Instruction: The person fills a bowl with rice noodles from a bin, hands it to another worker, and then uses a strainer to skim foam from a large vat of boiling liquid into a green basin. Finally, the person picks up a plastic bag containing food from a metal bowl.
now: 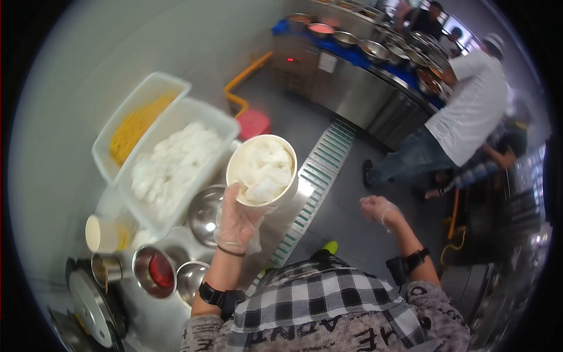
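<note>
My left hand (241, 220), in a clear plastic glove, is closed around the side of a white paper bowl (233, 167). White noodles (267, 170), soft and wide-looking, fill the bowl, which is held up over the edge of the steel table (281, 217). Over the floor to the right, my right hand (380, 211), also gloved, has its fingers curled in, and nothing shows in them. Left of the bowl stands a translucent tub (226, 120) with a heap of the same kind of white food (176, 164).
Behind that tub, another tub (105, 138) holds yellow noodles (141, 126). Steel bowls (205, 217), a cup with red liquid (153, 273) and stacked paper bowls (101, 233) crowd the table. A person in a white shirt (475, 111) stands at a counter with several pans (375, 50).
</note>
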A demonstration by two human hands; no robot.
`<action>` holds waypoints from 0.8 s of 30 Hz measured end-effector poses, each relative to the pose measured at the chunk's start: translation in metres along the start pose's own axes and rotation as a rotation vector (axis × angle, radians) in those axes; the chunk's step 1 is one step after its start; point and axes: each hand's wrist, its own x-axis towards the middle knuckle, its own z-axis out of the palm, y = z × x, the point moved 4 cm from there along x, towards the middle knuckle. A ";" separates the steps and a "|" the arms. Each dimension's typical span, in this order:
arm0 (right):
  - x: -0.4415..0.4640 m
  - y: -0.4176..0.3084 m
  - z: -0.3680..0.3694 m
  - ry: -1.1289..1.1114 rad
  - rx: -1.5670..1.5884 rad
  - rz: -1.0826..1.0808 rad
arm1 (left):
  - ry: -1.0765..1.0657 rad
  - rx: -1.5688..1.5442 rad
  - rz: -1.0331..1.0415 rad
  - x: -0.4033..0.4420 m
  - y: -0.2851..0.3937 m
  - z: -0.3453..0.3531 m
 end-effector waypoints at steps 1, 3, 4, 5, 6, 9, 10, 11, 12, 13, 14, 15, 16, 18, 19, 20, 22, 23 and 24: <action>-0.009 0.021 -0.012 0.029 0.027 0.012 | -0.028 0.011 -0.028 0.009 -0.016 0.011; -0.029 0.074 -0.032 0.124 0.182 0.055 | -0.028 -0.030 -0.228 0.026 -0.065 0.023; -0.032 0.114 -0.042 0.161 0.212 0.040 | -0.055 -0.020 -0.248 0.034 -0.089 0.033; -0.037 0.147 -0.051 0.185 0.308 0.057 | -0.077 0.008 -0.265 0.042 -0.111 0.038; -0.043 0.176 -0.055 0.184 0.386 0.072 | -0.075 0.028 -0.265 0.044 -0.130 0.039; -0.019 0.255 -0.044 0.197 0.287 0.090 | -0.150 0.087 -0.129 0.033 -0.180 0.016; 0.001 0.257 -0.045 0.173 0.247 0.109 | -0.107 0.077 -0.097 0.025 -0.186 0.012; 0.017 0.241 -0.041 0.084 0.177 0.054 | -0.072 0.073 -0.088 0.008 -0.191 0.006; 0.012 0.228 -0.033 0.036 0.159 0.005 | -0.011 0.064 -0.024 -0.022 -0.184 0.000; 0.005 0.220 -0.024 0.007 0.161 -0.034 | -0.002 0.076 0.005 -0.053 -0.179 0.005; 0.064 0.156 -0.030 -0.054 0.169 -0.070 | 0.008 0.090 -0.014 0.003 -0.144 0.014; 0.093 0.123 -0.029 -0.140 0.185 -0.134 | 0.040 0.095 -0.008 0.015 -0.132 0.018; 0.105 0.083 -0.022 -0.216 0.199 -0.212 | 0.124 0.091 0.047 0.011 -0.117 0.010; 0.101 0.000 -0.004 -0.253 -0.008 -0.350 | 0.215 0.041 0.175 -0.011 -0.086 0.008; 0.095 -0.035 0.010 -0.288 -0.026 -0.409 | 0.231 0.032 0.192 -0.023 -0.076 -0.002; 0.091 -0.067 0.028 -0.360 -0.040 -0.519 | 0.278 0.032 0.251 -0.037 -0.062 -0.017; 0.081 -0.123 0.065 -0.497 -0.092 -0.621 | 0.344 0.019 0.385 -0.063 -0.039 -0.037; 0.070 -0.154 0.083 -0.522 -0.182 -0.712 | 0.352 0.009 0.393 -0.074 -0.030 -0.053; 0.062 -0.178 0.104 -0.547 -0.271 -0.795 | 0.421 0.000 0.464 -0.088 -0.019 -0.074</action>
